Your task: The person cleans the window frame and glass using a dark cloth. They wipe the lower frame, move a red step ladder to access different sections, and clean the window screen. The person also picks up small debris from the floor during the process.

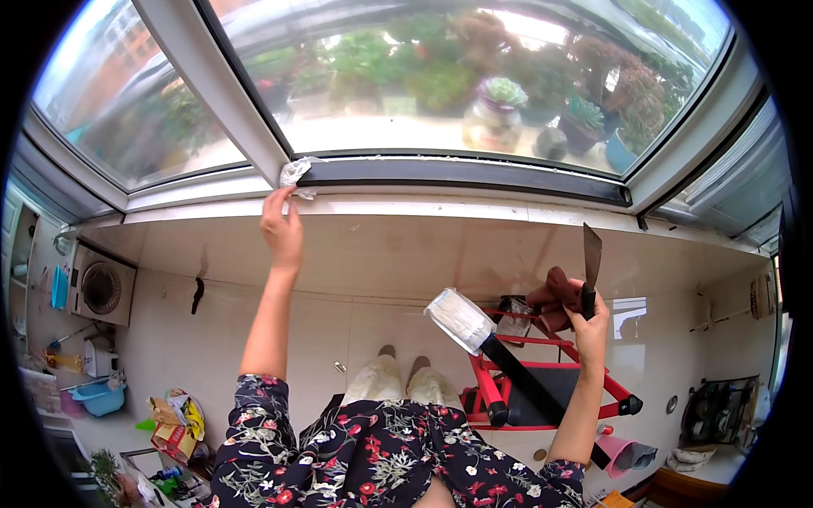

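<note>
My left hand (281, 233) reaches up to the window's lower left corner. Its fingers are closed on a crumpled white wad (295, 173), thin like plastic film or tissue, pressed against the frame. A dark window rail (457, 175) runs right from there. On the right, my right hand (589, 326) grips a scraper (593, 262) by its black handle, its flat dark blade pointing up. Beside that hand is a brown-red bundle, like gloves or cloth (555, 298); I cannot tell whether the fingers touch it.
A red folding step stool (487, 389) stands at my right, with a long black bar ending in a white block (460, 320) across it. A pale sill (406, 206) runs under the window. Potted plants (500, 97) sit behind the glass. A washing machine (102, 284) and blue basin (98, 395) are far left.
</note>
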Available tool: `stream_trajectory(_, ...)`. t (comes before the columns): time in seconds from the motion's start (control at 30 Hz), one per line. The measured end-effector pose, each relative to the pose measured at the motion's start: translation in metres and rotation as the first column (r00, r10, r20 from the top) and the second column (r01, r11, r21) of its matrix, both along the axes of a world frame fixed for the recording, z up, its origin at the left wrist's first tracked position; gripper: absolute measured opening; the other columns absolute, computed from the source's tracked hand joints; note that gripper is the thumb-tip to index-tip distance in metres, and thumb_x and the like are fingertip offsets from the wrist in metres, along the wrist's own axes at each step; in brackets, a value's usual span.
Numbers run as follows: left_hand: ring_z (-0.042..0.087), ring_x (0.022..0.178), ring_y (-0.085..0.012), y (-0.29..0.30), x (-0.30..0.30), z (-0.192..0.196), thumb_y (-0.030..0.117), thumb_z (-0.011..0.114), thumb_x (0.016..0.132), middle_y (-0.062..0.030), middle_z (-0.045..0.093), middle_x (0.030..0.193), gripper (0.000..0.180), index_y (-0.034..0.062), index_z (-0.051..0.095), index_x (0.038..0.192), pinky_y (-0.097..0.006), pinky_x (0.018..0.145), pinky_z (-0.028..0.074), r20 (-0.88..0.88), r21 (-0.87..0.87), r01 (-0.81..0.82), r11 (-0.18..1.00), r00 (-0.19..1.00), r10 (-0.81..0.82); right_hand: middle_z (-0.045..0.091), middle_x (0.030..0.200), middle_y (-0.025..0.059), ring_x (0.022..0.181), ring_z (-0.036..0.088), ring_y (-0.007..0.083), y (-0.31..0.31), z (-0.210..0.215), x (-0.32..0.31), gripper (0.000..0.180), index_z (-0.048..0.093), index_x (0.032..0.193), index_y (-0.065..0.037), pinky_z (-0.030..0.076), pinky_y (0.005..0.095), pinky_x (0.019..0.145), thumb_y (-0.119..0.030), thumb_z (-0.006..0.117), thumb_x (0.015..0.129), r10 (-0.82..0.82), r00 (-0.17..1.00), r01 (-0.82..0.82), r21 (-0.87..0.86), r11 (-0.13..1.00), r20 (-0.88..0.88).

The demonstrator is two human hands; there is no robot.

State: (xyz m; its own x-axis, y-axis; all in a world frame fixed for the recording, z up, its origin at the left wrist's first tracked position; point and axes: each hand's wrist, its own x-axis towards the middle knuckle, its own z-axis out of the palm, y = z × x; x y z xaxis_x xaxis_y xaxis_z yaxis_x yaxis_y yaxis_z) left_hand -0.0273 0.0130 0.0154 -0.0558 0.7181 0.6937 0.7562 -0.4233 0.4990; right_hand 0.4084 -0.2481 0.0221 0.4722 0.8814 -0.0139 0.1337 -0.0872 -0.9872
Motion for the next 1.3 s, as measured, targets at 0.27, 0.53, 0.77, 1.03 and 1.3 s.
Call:
stream_trajectory(0.27,0.053,0.114,-0.0307,0.023,-0.001,0.006,0.004,0.064,0.082,-0.0121,0.059,0.12,0.034,0.0047,0.062,0.116,-0.041,0.097,0.041,-0.209,-0.032,0.024,0.999,0.978,-0.03,0.067,0.101,0.0061,0.092,0.062,0.0123,0.068,0.053,-0.044,0.039,0.061,0.115,-0.001,0.049,0.0265,0.085,0.013,0.056,0.079,0.05,0.995,-0.069,0.254,0.965,0.081)
stream_trajectory(0.53,0.047,0.123,-0.0279,0.036,-0.005,0.012,0.015,0.074,0.076,-0.0103,0.054,0.128,0.056,0.005,0.053,0.127,-0.041,0.1,0.038,-0.527,-0.08,0.033,0.996,0.847,-0.07,0.067,0.102,0.0063,0.091,0.062,0.0117,0.116,0.056,-0.085,0.039,0.062,0.113,-0.002,0.05,0.0261,0.082,0.013,0.056,0.078,0.117,0.99,-0.133,0.255,0.958,0.079)
stream_trajectory(0.77,0.051,0.11,-0.0277,0.056,-0.004,0.03,0.011,0.083,0.062,-0.0109,0.056,0.112,0.059,0.0023,0.054,0.113,-0.04,0.089,0.043,-0.572,-0.174,0.051,0.983,0.807,-0.144,0.067,0.101,0.007,0.094,0.063,0.0123,0.109,0.05,-0.093,0.038,0.061,0.114,0.001,0.05,0.0256,0.085,0.013,0.057,0.079,0.081,0.984,-0.113,0.207,0.972,0.158)
stream_trajectory(1.03,0.051,0.101,-0.0268,0.066,-0.011,0.03,0.01,0.085,0.057,-0.0083,0.056,0.104,0.059,0.0048,0.055,0.108,-0.039,0.086,0.042,-0.547,-0.195,0.126,0.973,0.809,-0.214,0.065,0.102,0.005,0.095,0.061,0.0109,0.077,0.04,-0.082,0.038,0.061,0.115,0.0,0.048,0.0234,0.084,0.011,0.057,0.079,-0.045,0.992,0.021,0.205,0.979,0.116)
stream_trajectory(1.3,0.052,0.1,-0.0288,0.058,-0.018,0.035,0.006,0.085,0.055,-0.0087,0.056,0.104,0.062,0.0055,0.052,0.107,-0.039,0.086,0.042,-0.56,-0.148,0.219,0.964,0.785,-0.264,0.065,0.104,0.0058,0.097,0.061,0.011,0.059,0.032,-0.08,0.039,0.061,0.116,0.0,0.048,0.0238,0.086,0.012,0.056,0.079,-0.066,0.995,0.048,0.211,0.976,0.078)
